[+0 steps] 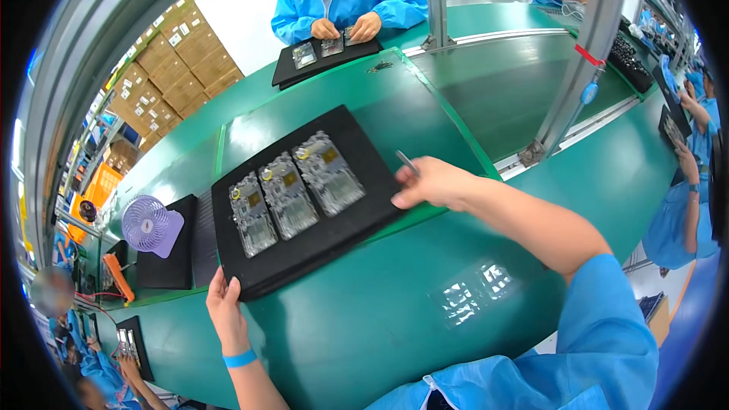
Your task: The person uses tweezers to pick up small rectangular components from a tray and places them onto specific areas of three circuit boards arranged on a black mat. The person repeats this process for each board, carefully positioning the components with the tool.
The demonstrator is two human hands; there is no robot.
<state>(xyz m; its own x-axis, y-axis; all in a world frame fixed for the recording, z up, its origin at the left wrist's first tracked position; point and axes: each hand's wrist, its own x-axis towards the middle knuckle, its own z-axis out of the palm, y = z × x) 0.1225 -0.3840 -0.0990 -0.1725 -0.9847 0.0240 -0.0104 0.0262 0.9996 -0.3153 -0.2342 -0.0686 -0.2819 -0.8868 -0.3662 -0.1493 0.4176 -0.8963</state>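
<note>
A thick black foam pad (304,260) lies tilted in front of me, with three circuit boards side by side on it: the left board (254,217), the middle board (288,199) and the right board (332,175). Each is silvery grey with a yellow ring near its far end. My left hand (226,310) grips the pad's near left corner, thumb on top. At the pad's right edge, my right hand (434,184) is closed round a slim grey metal tool (407,161), whose end sticks out past the fingers. Its thumb tip meets the pad's edge.
On the green table (364,326) lies a clear plastic sheet (472,294) to the right. A purple fan (149,225) stands left. Metal posts (577,68) rise at the right. Across from me, a person (345,0) handles boards on another black pad (285,70).
</note>
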